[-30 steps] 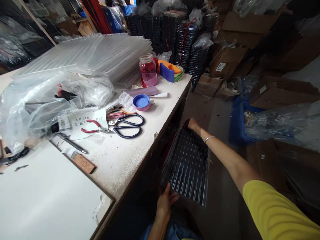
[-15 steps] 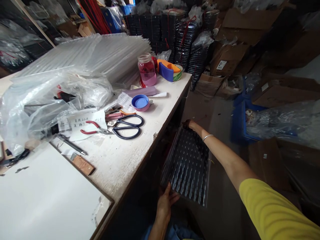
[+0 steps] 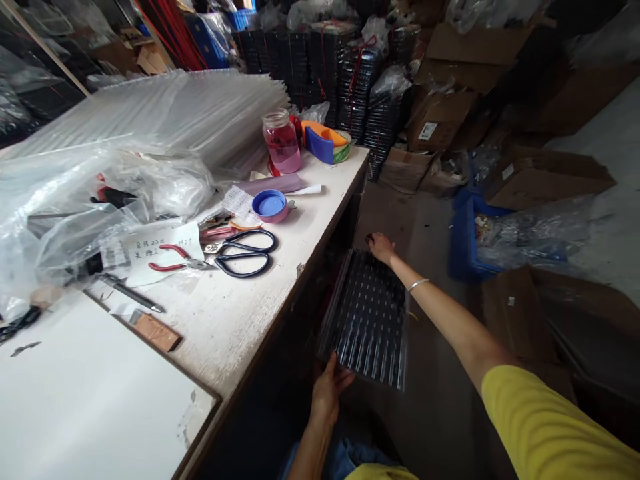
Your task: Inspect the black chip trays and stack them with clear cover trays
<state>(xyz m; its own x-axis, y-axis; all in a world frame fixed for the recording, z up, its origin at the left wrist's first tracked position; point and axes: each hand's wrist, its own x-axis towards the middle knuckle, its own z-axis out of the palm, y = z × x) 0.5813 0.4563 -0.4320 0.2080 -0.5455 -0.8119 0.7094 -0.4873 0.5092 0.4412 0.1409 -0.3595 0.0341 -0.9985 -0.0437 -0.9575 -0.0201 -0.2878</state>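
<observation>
A stack of black plastic trays [image 3: 373, 317] with rows of small slots and clear, shiny edges is held low beside the table, tilted. My left hand [image 3: 327, 390] grips its near left corner, thumb at the side and fingers underneath. At the far edge, my right hand [image 3: 383, 248] has its fingers bent over the rim; the fingertips are partly hidden. A silver bangle circles the right wrist. How many trays are in the stack cannot be made out.
The white table [image 3: 265, 307] carries scissors [image 3: 245, 253], red-handled pliers [image 3: 180, 258], a pen [image 3: 133, 292], a pink jar [image 3: 281, 143], a blue lid [image 3: 270, 205] and clear plastic sheets [image 3: 165, 107]. Blue bins [image 3: 465, 233] and cardboard boxes [image 3: 545, 177] stand right; tray bundles stand behind.
The view has turned slightly right. The tray stack's near end has risen a little in view, both hands staying at its ends. More of my right hand's fingers now shows.
</observation>
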